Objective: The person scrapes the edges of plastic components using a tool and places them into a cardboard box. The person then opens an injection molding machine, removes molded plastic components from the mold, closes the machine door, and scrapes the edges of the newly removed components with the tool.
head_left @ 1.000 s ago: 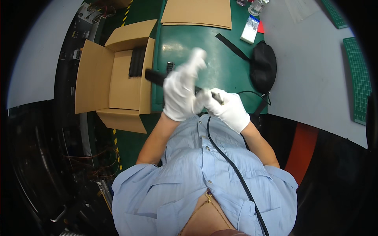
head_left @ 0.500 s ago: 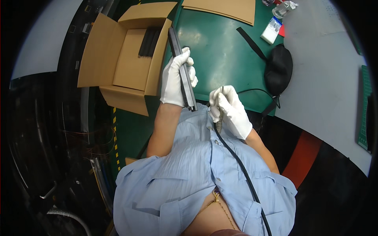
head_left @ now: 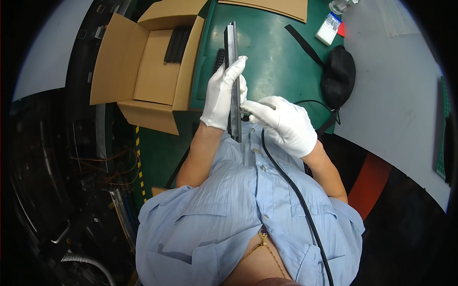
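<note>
My gloved left hand point(head_left: 223, 95) is wrapped round a long, slim black bar-shaped part point(head_left: 234, 117) with a grey face. The part stands nearly upright in view, its lower end close to my shirt. My right hand point(head_left: 286, 125), also in a white glove, is at its right side with thumb and fingers pinched together. Those fingertips meet the part's edge below my left thumb; whatever they hold is too small or hidden to make out. A black cable point(head_left: 291, 183) runs down my shirt from beneath the right hand.
An open cardboard box point(head_left: 157, 76) at the left holds several black slats point(head_left: 177, 45). A dark gridded piece point(head_left: 219, 59) lies behind the bar on the green table point(head_left: 267, 62). Farther right are a black pouch point(head_left: 338, 78), a strap point(head_left: 304, 47) and a white container point(head_left: 328, 31).
My left hand has moved right and turned the bar more upright. My right hand has come up to the bar's edge; the grey handle-like thing under it no longer shows.
</note>
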`<act>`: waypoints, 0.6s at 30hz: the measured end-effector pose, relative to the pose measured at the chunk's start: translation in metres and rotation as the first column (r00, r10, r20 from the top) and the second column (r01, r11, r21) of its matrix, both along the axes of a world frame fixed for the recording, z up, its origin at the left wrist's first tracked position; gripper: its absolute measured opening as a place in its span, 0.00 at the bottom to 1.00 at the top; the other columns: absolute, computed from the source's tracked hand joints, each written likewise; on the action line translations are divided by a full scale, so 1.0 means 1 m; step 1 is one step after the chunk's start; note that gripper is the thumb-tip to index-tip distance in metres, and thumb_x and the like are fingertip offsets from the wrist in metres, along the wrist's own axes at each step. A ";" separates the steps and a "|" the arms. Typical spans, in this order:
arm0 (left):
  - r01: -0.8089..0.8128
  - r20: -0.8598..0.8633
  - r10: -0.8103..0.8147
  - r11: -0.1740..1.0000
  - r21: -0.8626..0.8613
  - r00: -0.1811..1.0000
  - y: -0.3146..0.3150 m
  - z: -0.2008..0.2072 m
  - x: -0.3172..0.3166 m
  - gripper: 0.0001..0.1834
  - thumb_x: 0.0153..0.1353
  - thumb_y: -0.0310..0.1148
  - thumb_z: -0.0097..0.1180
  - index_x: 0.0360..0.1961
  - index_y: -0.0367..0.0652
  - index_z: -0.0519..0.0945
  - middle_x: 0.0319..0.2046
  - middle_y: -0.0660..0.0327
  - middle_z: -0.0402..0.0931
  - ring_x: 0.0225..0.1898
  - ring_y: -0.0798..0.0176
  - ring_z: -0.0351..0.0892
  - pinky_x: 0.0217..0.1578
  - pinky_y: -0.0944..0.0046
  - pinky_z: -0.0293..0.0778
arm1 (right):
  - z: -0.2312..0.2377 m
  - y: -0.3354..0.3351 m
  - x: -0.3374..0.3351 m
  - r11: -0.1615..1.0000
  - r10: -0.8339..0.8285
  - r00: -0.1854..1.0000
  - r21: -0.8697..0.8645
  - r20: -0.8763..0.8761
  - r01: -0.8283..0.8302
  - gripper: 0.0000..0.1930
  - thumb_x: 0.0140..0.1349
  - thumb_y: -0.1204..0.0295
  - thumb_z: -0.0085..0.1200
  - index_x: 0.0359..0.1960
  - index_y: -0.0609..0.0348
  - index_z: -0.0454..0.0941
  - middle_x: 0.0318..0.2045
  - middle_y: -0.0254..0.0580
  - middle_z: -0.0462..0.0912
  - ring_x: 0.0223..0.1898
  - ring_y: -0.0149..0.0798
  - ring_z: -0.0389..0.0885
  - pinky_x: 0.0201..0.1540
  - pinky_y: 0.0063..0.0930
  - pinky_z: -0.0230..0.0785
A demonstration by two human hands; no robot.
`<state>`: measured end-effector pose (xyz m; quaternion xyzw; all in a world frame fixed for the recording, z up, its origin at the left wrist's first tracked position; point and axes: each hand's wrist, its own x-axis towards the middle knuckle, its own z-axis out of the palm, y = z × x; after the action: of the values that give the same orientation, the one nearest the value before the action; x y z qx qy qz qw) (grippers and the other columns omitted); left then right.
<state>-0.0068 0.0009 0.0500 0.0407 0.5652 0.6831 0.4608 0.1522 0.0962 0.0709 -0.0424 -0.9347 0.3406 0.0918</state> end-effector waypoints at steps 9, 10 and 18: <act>0.067 0.053 -0.068 0.997 0.022 0.996 0.004 -0.001 0.005 0.26 0.75 0.46 0.53 0.60 0.32 0.74 0.18 0.68 0.63 0.11 0.74 0.63 0.09 0.71 0.59 | -0.017 0.001 -0.001 0.988 0.013 0.981 0.151 -0.191 0.016 0.13 0.55 0.73 0.56 0.44 0.54 0.74 0.27 0.38 0.75 0.28 0.46 0.80 0.31 0.40 0.75; 0.052 0.089 -0.055 0.998 0.040 0.995 0.004 -0.001 0.005 0.26 0.75 0.46 0.53 0.60 0.31 0.74 0.17 0.68 0.63 0.11 0.74 0.63 0.09 0.70 0.60 | -0.019 0.003 0.000 0.963 0.059 0.973 0.269 -0.222 0.003 0.14 0.52 0.72 0.57 0.41 0.53 0.74 0.25 0.36 0.73 0.27 0.42 0.79 0.28 0.37 0.74; 0.029 0.070 -0.030 0.999 0.019 0.997 0.011 -0.005 -0.002 0.26 0.75 0.45 0.53 0.59 0.30 0.73 0.17 0.68 0.63 0.09 0.73 0.62 0.09 0.71 0.62 | -0.029 -0.011 0.020 0.939 0.159 0.939 0.341 -0.304 -0.048 0.16 0.50 0.68 0.56 0.43 0.53 0.74 0.24 0.30 0.69 0.24 0.34 0.74 0.23 0.30 0.68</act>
<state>-0.0084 0.0115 0.0454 0.0290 0.5419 0.6822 0.4900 0.1718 0.0850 0.0420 0.0805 -0.9510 0.1866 0.2332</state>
